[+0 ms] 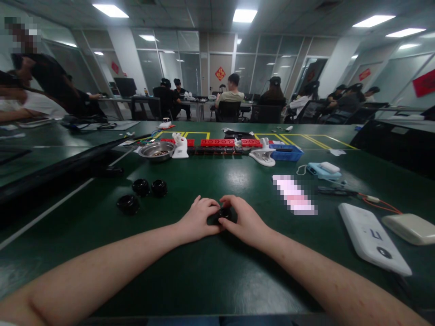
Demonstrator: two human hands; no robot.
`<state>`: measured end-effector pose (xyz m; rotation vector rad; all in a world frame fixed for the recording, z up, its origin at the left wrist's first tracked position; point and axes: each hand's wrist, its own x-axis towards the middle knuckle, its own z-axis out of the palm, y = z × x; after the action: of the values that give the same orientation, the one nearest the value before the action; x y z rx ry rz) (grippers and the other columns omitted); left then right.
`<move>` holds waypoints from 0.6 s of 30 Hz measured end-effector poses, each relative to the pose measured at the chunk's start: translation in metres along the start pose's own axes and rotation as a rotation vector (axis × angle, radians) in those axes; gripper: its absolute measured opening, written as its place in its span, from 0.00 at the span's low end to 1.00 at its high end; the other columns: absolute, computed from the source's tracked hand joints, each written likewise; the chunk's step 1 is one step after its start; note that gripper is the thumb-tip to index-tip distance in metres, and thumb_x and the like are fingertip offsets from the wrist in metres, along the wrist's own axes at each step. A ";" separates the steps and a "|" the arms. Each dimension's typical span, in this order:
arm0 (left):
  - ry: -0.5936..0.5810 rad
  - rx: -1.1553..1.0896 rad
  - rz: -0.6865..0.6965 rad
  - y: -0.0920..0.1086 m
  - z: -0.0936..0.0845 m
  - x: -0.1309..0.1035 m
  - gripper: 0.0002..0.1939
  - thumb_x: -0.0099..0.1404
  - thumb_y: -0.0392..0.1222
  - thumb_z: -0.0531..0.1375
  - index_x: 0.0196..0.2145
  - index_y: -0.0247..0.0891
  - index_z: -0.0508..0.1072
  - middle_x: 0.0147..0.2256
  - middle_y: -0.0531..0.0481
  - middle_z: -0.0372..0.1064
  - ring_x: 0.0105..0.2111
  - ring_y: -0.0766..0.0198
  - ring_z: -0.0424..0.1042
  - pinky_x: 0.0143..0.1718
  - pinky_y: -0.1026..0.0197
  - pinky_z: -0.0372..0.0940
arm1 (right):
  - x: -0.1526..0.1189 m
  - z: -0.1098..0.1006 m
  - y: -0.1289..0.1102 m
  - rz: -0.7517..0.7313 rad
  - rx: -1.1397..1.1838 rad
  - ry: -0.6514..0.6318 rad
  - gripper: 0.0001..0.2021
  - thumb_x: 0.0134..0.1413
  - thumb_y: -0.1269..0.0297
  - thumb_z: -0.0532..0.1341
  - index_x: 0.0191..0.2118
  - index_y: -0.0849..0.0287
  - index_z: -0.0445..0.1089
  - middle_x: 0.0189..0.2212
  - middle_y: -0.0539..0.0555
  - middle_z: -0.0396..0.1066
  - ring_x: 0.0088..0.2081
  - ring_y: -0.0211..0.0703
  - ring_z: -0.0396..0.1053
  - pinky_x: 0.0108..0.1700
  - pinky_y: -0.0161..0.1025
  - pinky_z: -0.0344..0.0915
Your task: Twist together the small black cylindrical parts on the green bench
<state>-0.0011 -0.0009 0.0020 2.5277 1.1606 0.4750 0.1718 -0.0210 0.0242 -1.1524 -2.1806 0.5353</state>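
Observation:
My left hand (pixel 197 218) and my right hand (pixel 245 220) rest on the green table (pixel 190 271), fingers curled around a small black round part (pixel 224 213) held between them. Most of that part is hidden by my fingers. Three similar black round parts lie to the left: one (pixel 128 203) nearest the table's left side, and a pair (pixel 140 186) (pixel 159 188) side by side a little farther back.
A metal bowl (pixel 157 150), white clamps (pixel 180 147) (pixel 262 155), a red strip of parts (pixel 217 143) and a blue tray (pixel 287 153) stand at the back. White devices (pixel 372 237) (pixel 409 227) and cables lie at the right. People sit at desks beyond.

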 end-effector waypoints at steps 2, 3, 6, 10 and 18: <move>0.000 0.004 -0.006 -0.001 0.000 0.000 0.17 0.52 0.48 0.59 0.40 0.41 0.68 0.44 0.48 0.62 0.47 0.54 0.59 0.53 0.38 0.40 | -0.001 -0.001 -0.001 -0.059 0.036 -0.024 0.21 0.40 0.76 0.57 0.45 0.58 0.58 0.40 0.54 0.65 0.42 0.43 0.62 0.46 0.42 0.59; -0.001 0.009 -0.009 -0.001 0.001 0.001 0.17 0.52 0.48 0.59 0.39 0.40 0.68 0.45 0.47 0.62 0.47 0.53 0.59 0.53 0.38 0.40 | -0.002 -0.001 -0.001 -0.084 0.042 -0.034 0.23 0.39 0.77 0.56 0.46 0.58 0.57 0.42 0.55 0.64 0.44 0.43 0.62 0.47 0.42 0.59; -0.008 0.022 -0.007 -0.001 0.001 0.001 0.16 0.51 0.48 0.59 0.37 0.40 0.69 0.44 0.48 0.62 0.47 0.54 0.59 0.54 0.39 0.40 | -0.002 0.000 0.001 -0.094 0.015 -0.028 0.25 0.40 0.74 0.58 0.49 0.60 0.56 0.46 0.58 0.62 0.47 0.45 0.59 0.49 0.45 0.57; -0.004 0.012 -0.008 0.001 -0.001 0.000 0.16 0.52 0.49 0.58 0.38 0.41 0.68 0.42 0.49 0.63 0.46 0.55 0.60 0.53 0.38 0.40 | 0.000 0.001 0.002 -0.012 -0.045 0.053 0.21 0.42 0.65 0.61 0.45 0.61 0.59 0.41 0.58 0.64 0.44 0.47 0.61 0.45 0.46 0.59; -0.006 -0.001 -0.006 0.001 -0.002 0.000 0.18 0.52 0.49 0.59 0.41 0.41 0.68 0.44 0.48 0.62 0.47 0.54 0.59 0.53 0.38 0.40 | -0.002 -0.002 0.000 -0.078 0.025 0.007 0.20 0.41 0.77 0.56 0.44 0.58 0.59 0.40 0.54 0.64 0.42 0.43 0.62 0.46 0.43 0.59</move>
<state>-0.0007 -0.0015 0.0040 2.5220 1.1657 0.4661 0.1737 -0.0227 0.0250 -1.0504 -2.1964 0.5225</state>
